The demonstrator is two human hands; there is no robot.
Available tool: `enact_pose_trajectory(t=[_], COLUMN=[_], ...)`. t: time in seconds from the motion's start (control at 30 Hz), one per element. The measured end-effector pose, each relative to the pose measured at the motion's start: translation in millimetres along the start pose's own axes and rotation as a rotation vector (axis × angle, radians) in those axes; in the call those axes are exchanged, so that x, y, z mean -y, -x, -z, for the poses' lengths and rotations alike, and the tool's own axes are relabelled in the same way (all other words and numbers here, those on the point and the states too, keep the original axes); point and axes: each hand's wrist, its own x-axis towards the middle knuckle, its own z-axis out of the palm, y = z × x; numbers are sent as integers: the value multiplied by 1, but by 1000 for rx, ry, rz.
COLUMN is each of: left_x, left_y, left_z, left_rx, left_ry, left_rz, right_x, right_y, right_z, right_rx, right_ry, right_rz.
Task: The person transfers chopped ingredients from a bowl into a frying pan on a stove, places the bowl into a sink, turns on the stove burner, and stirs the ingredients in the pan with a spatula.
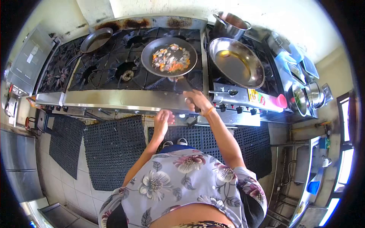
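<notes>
Below pale kitchen walls (292, 17), the wide gas stove (114, 99) carries, at centre, a frying pan (146, 57), likely stiff and middling heavy, best taken by its handle (186, 83), which the right grip (198, 100) encircles, the left grip (162, 119) loosely curled, seemingly empty, with loose chopped food (178, 66) inside the pan.

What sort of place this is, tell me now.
Probably a commercial kitchen: there's a long stove with many burners, a pan of chopped food, and floor mats.
</notes>
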Motion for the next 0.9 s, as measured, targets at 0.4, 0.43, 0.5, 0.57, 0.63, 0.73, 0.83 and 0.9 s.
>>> enact_pose_trajectory(t=[0.4, 0.43, 0.5, 0.57, 0.63, 0.73, 0.83, 0.9], left_x=[3, 5, 8, 7, 7, 8, 5, 4], left_y=[-17, -19, -23, -24, -27, -29, -32, -33], left_z=[-3, -2, -1, 1, 1, 0, -3, -4], left_rx=[109, 111, 117, 122, 128, 140, 144, 144], left_ry=[6, 10, 23, 23, 20, 15, 15, 8], left_rz=[-7, -5, 3, 6, 4, 7, 13, 16], right_x=[10, 9, 9, 14, 15, 11, 12, 13], right_y=[-11, -11, -6, -1, -5, -16, -15, -11], right_z=[5, 6, 6, 4, 6, 11, 11, 14], right_rx=[-150, -164, -195, -206, -207, -203, -211, -211], right_ry=[234, 258, 309, 263, 248, 261, 268, 274], right_rz=[121, 124, 125, 115, 123, 136, 112, 91])
